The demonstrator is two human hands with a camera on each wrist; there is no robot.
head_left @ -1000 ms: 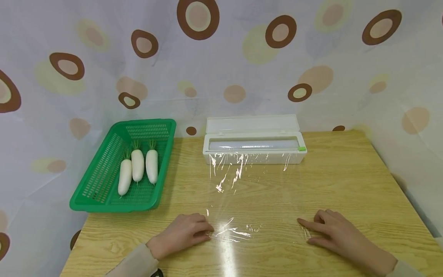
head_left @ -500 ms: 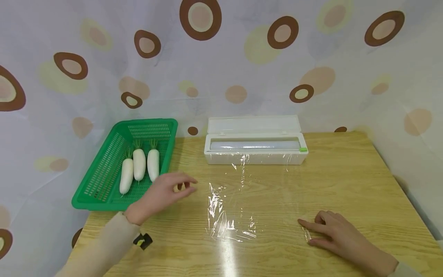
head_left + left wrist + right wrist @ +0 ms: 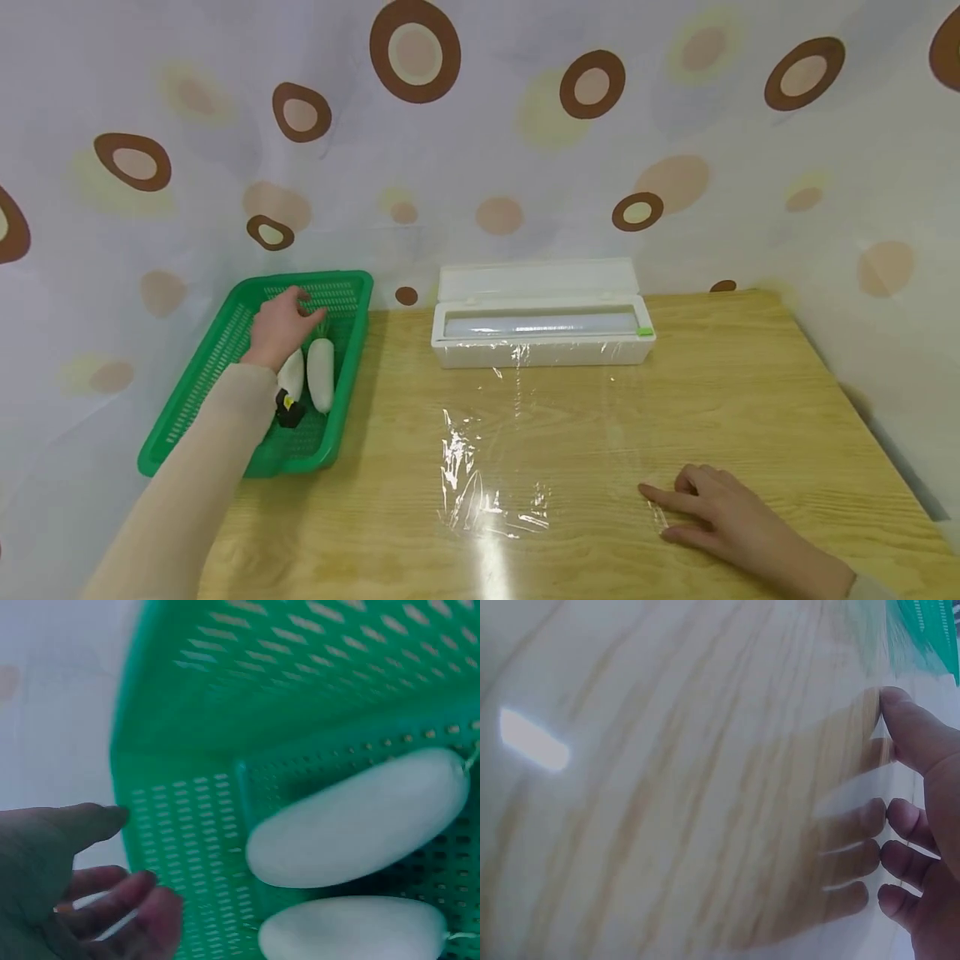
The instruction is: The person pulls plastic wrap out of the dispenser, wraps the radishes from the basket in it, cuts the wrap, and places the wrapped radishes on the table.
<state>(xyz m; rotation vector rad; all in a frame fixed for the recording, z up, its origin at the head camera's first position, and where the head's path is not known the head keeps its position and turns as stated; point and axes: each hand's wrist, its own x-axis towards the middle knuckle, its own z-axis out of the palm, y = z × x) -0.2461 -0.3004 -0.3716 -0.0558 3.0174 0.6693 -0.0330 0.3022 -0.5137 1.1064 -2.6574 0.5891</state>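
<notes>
My left hand (image 3: pixel 279 327) reaches over the green basket (image 3: pixel 348 400), thumb and fingers apart with nothing between them. White daikon radishes with green stem stubs lie in the basket: a right one (image 3: pixel 321 375) in full view and another (image 3: pixel 291 375) partly behind my wrist. The left wrist view shows two radishes (image 3: pixel 360 817) beside the hand. My right hand (image 3: pixel 723 517) rests at the right near corner of a sheet of cling film (image 3: pixel 457 467), fingertips down on the table. That film runs toward me from a white dispenser box (image 3: pixel 540 356) with its lid raised.
The wooden table (image 3: pixel 750 383) meets a patterned curtain (image 3: pixel 495 150) at the back and sides. A film roll (image 3: pixel 540 325) lies inside the box, and a green slider (image 3: pixel 644 332) sits at its right end. Black gear (image 3: pixel 288 410) is strapped to my left wrist.
My left hand has let go of the film's left near corner and moved up and left, over the basket. The right hand stays at the film's right corner.
</notes>
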